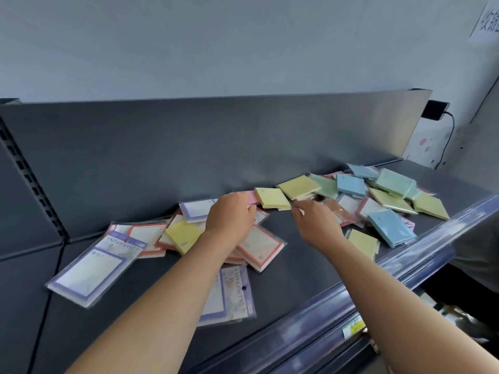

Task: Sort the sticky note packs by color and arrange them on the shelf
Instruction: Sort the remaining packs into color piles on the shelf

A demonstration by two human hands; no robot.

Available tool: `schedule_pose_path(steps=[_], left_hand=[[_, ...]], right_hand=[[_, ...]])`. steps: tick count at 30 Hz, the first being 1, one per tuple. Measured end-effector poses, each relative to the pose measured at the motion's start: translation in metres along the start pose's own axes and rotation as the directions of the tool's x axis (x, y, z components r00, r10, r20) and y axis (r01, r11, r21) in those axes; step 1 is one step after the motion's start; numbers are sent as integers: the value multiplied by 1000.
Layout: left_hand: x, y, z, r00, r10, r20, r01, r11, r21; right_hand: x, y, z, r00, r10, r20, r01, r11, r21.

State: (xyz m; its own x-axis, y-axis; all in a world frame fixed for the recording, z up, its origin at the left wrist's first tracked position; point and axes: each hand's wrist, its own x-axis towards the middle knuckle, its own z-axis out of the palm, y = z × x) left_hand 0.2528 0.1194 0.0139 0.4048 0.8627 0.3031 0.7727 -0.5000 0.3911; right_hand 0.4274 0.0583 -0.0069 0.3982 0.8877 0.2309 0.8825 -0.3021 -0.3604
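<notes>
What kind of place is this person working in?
Most likely a stationery shop or store aisle: a dark metal display shelf with a slotted upright, a clear price-tag rail carrying a yellow label along its front edge, and many sealed sticky note packs lying on it.

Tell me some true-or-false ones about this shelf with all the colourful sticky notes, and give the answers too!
1. The sticky note packs stand in neat rows by colour. False: they lie in a mixed heap.
2. The left hand and right hand both reach over the shelf. True.
3. Every pack is blue. False: yellow, green, pink and purple-edged ones lie there too.
4. A purple-edged pack lies at the pile's left end. True.
</notes>
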Motion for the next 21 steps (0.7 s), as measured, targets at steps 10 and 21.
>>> schedule_pose_path(steps=[10, 21], left_hand=[[74, 28, 55, 984, -134, 116, 112, 977, 180], [103, 19, 87, 941, -241, 238, 207, 965, 160]], right_hand=[[102, 52, 3, 992, -39, 117, 49, 995, -85], [152, 70, 28, 973, 82, 216, -39, 980, -196]])
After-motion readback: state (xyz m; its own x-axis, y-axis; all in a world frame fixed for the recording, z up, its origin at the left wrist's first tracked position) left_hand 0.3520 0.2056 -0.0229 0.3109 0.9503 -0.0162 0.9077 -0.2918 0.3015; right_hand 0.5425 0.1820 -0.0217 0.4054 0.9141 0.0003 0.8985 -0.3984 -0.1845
